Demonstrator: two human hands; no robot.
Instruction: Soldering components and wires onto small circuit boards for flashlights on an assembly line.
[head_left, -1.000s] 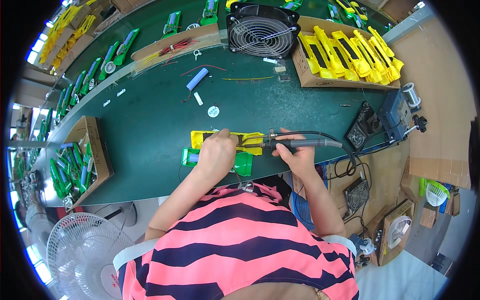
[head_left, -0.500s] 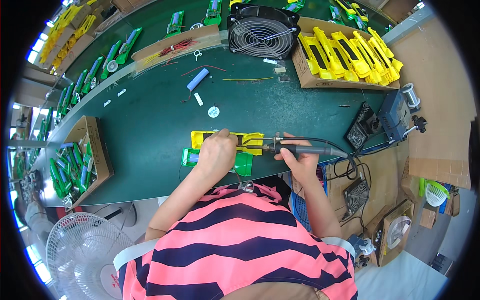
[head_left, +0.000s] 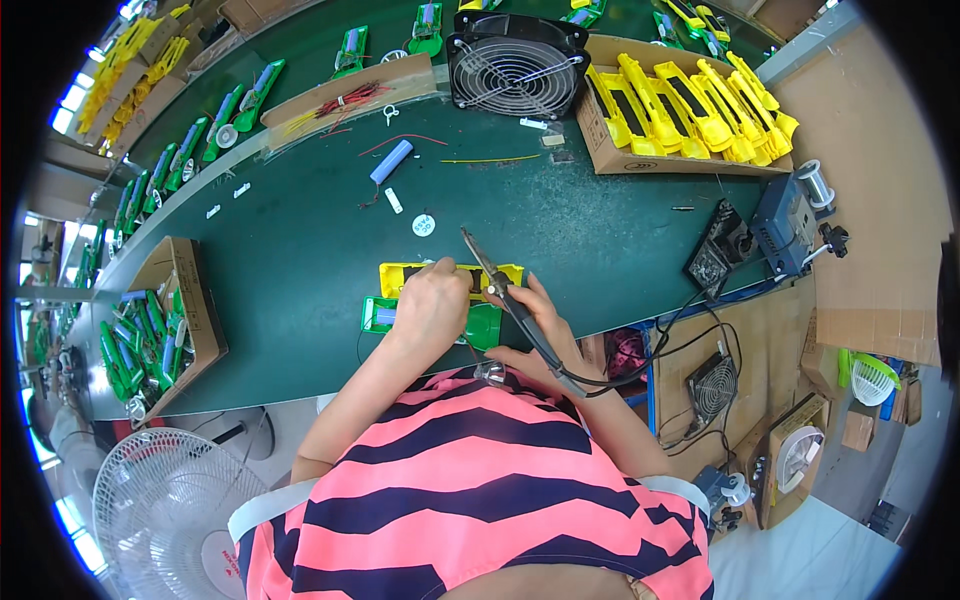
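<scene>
My left hand is closed in a pinch over the middle of a yellow plastic housing; whatever its fingertips hold is hidden. Just nearer to me lies a green housing with a blue cylindrical cell at its left end, partly covered by my left hand and wrist. A soldering iron with a dark handle is gripped in my right hand. Its metal end points up and to the left, beyond the yellow housing and apart from it. A small clear round part shows at the table's near edge.
A box of yellow housings and a black fan stand at the back. At left is a box of green assemblies. A blue soldering station sits right. A loose blue cell and white round sticker lie mid-table.
My right hand has moved left and turned, swinging the soldering iron's tip away from the yellow housing to point up and left. My left hand stays at the housing.
</scene>
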